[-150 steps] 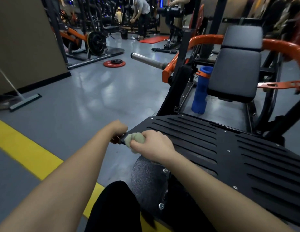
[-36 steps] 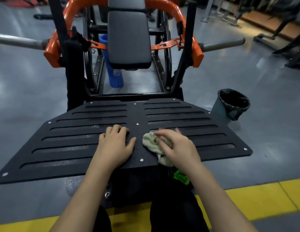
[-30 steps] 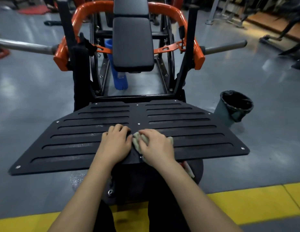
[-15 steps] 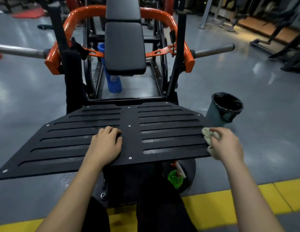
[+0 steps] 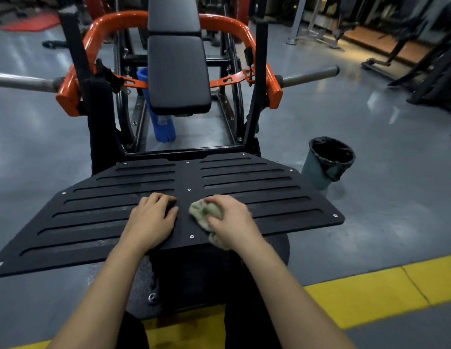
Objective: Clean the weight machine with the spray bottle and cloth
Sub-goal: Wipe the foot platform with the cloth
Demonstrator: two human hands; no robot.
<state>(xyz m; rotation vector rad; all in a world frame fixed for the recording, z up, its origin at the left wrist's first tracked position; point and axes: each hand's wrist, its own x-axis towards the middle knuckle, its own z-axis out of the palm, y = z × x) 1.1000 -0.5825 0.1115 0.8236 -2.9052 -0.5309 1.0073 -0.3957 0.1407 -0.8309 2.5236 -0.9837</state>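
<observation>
Grey gym floor with a yellow stripe (image 5: 370,298) runs nearest the person, who leans over the black slotted footplate (image 5: 257,182) of the weight machine. Both hands are on the plate's near edge, close to its centre line of screws. The left hand (image 5: 151,220) rests palm down with loosely bent fingers and holds nothing; it looks like a brace. The right hand (image 5: 232,220) is curled over the bunched pale-green cloth (image 5: 200,212) and presses it to the plate, so the cloth pokes out on the hand's left and trails off the near edge.

What matters for the next stroke is the layout: the plate's long axis and its slots run left to right, and the cloth sits just right of centre, a narrow gap from the left hand. A sweep rightward along the slots is open to the right hand, whereas leftward the bracing hand is in the way and would probably have to lift first.

Beyond the plate stand the dark back pad (image 5: 178,71) and orange frame (image 5: 98,28), with a lined bin (image 5: 327,159) off to the right. No spray bottle can be seen.
</observation>
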